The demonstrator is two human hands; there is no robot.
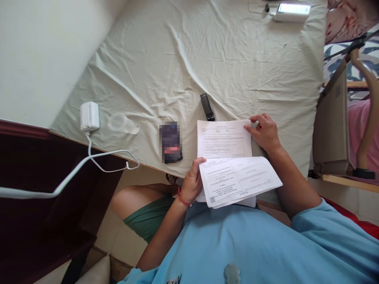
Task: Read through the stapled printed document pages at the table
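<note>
A stack of printed papers (223, 140) lies at the front edge of the cloth-covered table. Several sheets (237, 179) are folded back over its near part, toward my body, showing a form with a QR code. My left hand (192, 179) is closed on the left edge of these folded sheets, thumb on top. At the top right corner of the stack, my right hand (264, 130) pinches the paper's edge between thumb and fingers. Just beyond the stack lies a black stapler (207, 107), touching nothing else that I can make out.
Left of the papers lies a dark pixelated object (171, 142). Further left are a clear plastic cup (122, 123) and a white adapter (89, 116) with a white cable (74, 177). A white device (292, 12) sits at the far right. A chair (334, 122) stands right of the table.
</note>
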